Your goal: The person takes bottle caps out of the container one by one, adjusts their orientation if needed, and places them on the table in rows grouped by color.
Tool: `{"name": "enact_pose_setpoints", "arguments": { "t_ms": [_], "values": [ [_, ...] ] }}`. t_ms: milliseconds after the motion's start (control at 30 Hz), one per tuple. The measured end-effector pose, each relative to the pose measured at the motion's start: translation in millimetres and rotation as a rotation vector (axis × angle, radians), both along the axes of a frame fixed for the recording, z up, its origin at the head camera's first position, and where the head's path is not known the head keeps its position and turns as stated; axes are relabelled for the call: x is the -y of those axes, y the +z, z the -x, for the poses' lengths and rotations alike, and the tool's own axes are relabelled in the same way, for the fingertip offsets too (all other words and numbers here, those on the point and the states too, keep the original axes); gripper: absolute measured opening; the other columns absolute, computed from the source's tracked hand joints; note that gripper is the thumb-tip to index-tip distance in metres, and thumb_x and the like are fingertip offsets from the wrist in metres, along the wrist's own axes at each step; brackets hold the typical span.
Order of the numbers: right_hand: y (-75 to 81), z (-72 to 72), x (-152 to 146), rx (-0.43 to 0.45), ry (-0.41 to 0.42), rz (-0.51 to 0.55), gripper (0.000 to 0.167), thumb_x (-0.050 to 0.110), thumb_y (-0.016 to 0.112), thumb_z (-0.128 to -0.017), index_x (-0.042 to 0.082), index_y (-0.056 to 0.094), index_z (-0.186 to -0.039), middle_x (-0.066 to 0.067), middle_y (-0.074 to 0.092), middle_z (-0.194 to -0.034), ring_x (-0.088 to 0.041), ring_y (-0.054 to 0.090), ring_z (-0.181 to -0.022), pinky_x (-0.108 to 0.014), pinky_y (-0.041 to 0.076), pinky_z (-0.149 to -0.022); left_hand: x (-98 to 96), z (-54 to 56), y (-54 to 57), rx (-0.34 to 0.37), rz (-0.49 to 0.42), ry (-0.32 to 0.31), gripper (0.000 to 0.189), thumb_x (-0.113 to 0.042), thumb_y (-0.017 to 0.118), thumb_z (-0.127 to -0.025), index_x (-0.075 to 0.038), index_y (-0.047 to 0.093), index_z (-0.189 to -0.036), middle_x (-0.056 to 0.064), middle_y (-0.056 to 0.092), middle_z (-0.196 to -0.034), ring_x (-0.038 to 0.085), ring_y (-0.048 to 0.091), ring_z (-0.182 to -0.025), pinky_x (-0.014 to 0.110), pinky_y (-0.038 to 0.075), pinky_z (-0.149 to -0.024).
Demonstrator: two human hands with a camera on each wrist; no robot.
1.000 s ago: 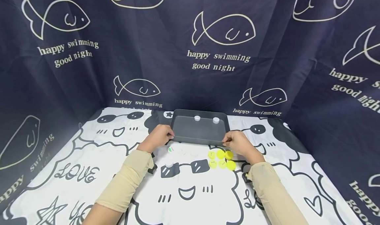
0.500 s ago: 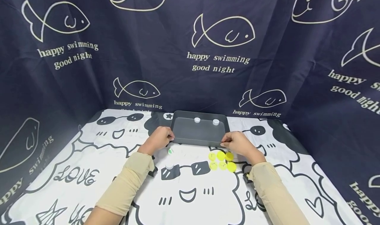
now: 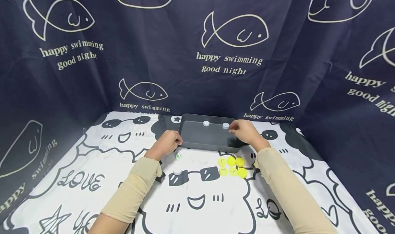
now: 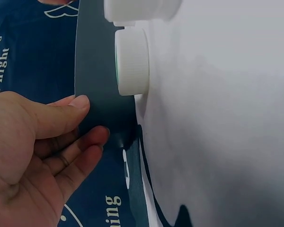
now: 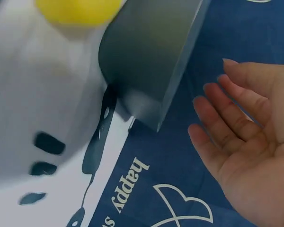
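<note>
A dark grey rectangular tray (image 3: 202, 136) lies at the back of the table, with two white bottle caps (image 3: 206, 123) inside. My left hand (image 3: 168, 142) holds its near left corner. In the left wrist view, the thumb (image 4: 79, 102) lies over the rim and the other fingers curl at the wall. My right hand (image 3: 245, 131) is over the tray's right side, close to the right-hand cap (image 3: 226, 126). The right wrist view shows that hand's fingers (image 5: 217, 118) loosely bent, apart from the tray wall, with nothing between them.
Several yellow caps (image 3: 231, 161) stand in two rows before the tray's right half. More white caps, one with a green top (image 3: 179, 156) and one nearer me (image 3: 177, 171), stand on the patterned cloth (image 3: 197, 186). A dark blue curtain (image 3: 172, 62) hangs behind.
My right hand has let go of the tray's near right corner and moved up and back over its right side. My left hand stays at its corner.
</note>
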State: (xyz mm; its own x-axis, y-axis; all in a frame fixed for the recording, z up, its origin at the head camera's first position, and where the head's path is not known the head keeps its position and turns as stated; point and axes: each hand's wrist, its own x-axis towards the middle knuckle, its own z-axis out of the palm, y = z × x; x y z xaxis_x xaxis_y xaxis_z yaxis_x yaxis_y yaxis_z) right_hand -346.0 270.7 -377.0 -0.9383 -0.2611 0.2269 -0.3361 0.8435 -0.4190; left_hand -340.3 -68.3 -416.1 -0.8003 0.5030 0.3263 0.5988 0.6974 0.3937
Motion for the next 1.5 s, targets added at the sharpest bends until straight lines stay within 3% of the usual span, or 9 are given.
{"name": "enact_pose_setpoints", "arguments": {
  "t_ms": [200,400,733,967,1267,1500],
  "values": [
    [2.5,27.4,2,-0.006,-0.004,-0.100,0.020,0.003,0.068,-0.085,-0.006,0.071,-0.103,-0.015,0.073,-0.091,-0.029,0.068,-0.085,-0.045,0.055,-0.080,0.6,-0.5,3.0,0.022,0.020,0.010,0.009,0.001,0.071,-0.088,-0.004,0.078,-0.085,0.003,0.071,-0.084,0.017,0.067,-0.082,0.029,0.056,-0.076],
    [6.7,48.0,7,0.058,-0.029,-0.154,0.024,0.006,0.071,-0.084,-0.006,0.072,-0.104,-0.017,0.073,-0.097,-0.032,0.066,-0.090,-0.047,0.053,-0.083,0.1,0.0,4.4,0.058,0.022,0.018,0.010,0.001,0.069,-0.090,-0.004,0.078,-0.086,0.004,0.071,-0.086,0.018,0.067,-0.082,0.028,0.055,-0.074],
    [-3.2,70.5,13,0.132,-0.027,-0.214,0.029,0.010,0.070,-0.087,-0.006,0.070,-0.111,-0.019,0.071,-0.106,-0.035,0.064,-0.101,-0.047,0.051,-0.091,-0.3,1.2,0.7,0.017,0.028,0.005,0.012,0.003,0.069,-0.088,-0.004,0.078,-0.086,0.003,0.071,-0.085,0.019,0.068,-0.084,0.030,0.056,-0.078],
    [-9.8,77.2,16,0.185,-0.050,-0.278,0.025,0.013,0.069,-0.090,-0.001,0.072,-0.111,-0.014,0.072,-0.102,-0.030,0.060,-0.093,-0.046,0.049,-0.090,-0.3,0.6,2.2,0.044,0.036,0.021,0.012,0.002,0.067,-0.090,-0.004,0.078,-0.088,0.003,0.072,-0.087,0.019,0.068,-0.086,0.030,0.056,-0.080],
    [-16.3,80.5,18,0.204,-0.061,-0.300,0.031,0.013,0.063,-0.091,0.000,0.069,-0.118,-0.017,0.069,-0.116,-0.032,0.061,-0.103,-0.047,0.048,-0.096,0.1,1.8,-0.7,0.010,0.012,0.005,0.011,0.004,0.069,-0.087,-0.003,0.078,-0.086,0.002,0.071,-0.084,0.019,0.068,-0.084,0.030,0.056,-0.078],
    [-18.0,78.8,14,0.108,-0.015,-0.331,0.018,0.004,0.065,-0.084,-0.001,0.074,-0.099,-0.013,0.073,-0.096,-0.034,0.063,-0.093,-0.046,0.051,-0.090,1.0,0.3,-0.1,0.000,-0.008,-0.004,0.009,0.003,0.070,-0.088,-0.001,0.078,-0.085,0.005,0.071,-0.084,0.020,0.068,-0.083,0.031,0.057,-0.078]
  ]
}}
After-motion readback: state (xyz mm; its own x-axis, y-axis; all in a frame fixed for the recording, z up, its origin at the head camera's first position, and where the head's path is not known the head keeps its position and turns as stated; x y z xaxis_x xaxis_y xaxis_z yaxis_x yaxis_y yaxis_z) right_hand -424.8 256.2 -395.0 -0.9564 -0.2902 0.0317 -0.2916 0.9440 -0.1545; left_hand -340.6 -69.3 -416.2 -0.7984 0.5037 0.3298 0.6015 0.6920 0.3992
